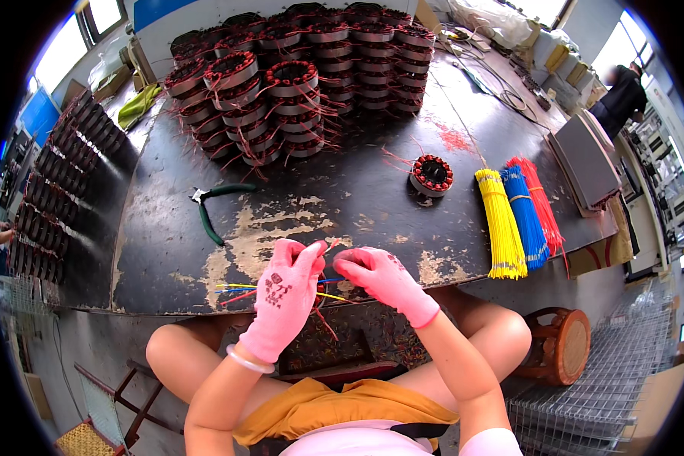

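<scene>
My left hand, in a pink glove, is closed above the table's front edge, thumb and fingertips pinched on a thin red wire. Close to its right, my right hand, gloved alike, has its fingers pressed together; whatever they grip is too small to make out. Yellow, blue and red wire ends stick out from behind the left hand, and more show between the hands. Green-handled cutting pliers lie spread beyond the left hand. A wound motor stator with red leads sits farther off, to the right.
Tied bundles of yellow wires, blue wires and red wires lie at the right. Tall stator stacks fill the back; more stacks stand left. A round wooden stool is by my right knee. A person stands far right.
</scene>
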Tool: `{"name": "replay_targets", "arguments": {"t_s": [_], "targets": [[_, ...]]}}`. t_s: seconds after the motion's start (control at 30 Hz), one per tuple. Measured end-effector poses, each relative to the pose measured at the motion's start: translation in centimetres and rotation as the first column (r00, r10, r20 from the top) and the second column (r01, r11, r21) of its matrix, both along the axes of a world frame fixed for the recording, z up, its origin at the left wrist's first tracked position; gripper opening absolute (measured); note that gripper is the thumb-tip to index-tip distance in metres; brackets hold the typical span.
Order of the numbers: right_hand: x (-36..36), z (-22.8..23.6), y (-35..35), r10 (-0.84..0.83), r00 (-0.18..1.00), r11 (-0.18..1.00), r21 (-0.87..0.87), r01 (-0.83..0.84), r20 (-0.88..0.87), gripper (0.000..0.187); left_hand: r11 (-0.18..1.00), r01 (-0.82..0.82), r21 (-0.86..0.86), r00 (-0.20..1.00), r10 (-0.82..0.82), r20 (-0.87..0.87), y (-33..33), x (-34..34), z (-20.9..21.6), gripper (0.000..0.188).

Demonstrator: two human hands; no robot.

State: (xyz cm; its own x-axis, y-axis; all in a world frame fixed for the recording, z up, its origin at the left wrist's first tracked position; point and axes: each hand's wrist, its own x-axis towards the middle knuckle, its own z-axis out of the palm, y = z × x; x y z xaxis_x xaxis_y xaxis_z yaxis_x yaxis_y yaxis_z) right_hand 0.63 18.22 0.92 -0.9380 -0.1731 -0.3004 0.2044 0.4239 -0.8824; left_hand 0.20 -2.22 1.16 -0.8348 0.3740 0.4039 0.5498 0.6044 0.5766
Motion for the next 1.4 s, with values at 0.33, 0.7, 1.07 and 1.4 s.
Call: {"name": "replay_targets", "arguments": {"t_s": [0.33,0.7,1.07,1.4], "targets": [[2.8,-1.0,-1.7,0.068,0.741,0.954,0.26,0.148,-0.669,0.012,0.991,0.116,0.072,0.985,-0.124,0.123,-1.0,-0.8,-1.0,0.017],[1.9,0.2,-0.9,-0.054,0.93,0.998,-0.057,0.036,-0.363,0.015,0.988,0.151,-0.021,0.968,-0.144,0.204,-0.9,-1.0,0.7,0.012],[0.0,2.7,-0.3,0.074,0.98,0.997,0.019,-0.072,-0.182,0.014,0.994,0.104,-0.044,0.989,-0.098,0.108,0.0,-0.1,0.1,0.013],[1.0,1.9,1.6,0.186,0.857,0.96,0.276,-0.053,-0.481,0.037,0.984,0.18,-0.002,0.982,-0.179,0.061,0.3,-0.7,-1.3,0.01]]}}
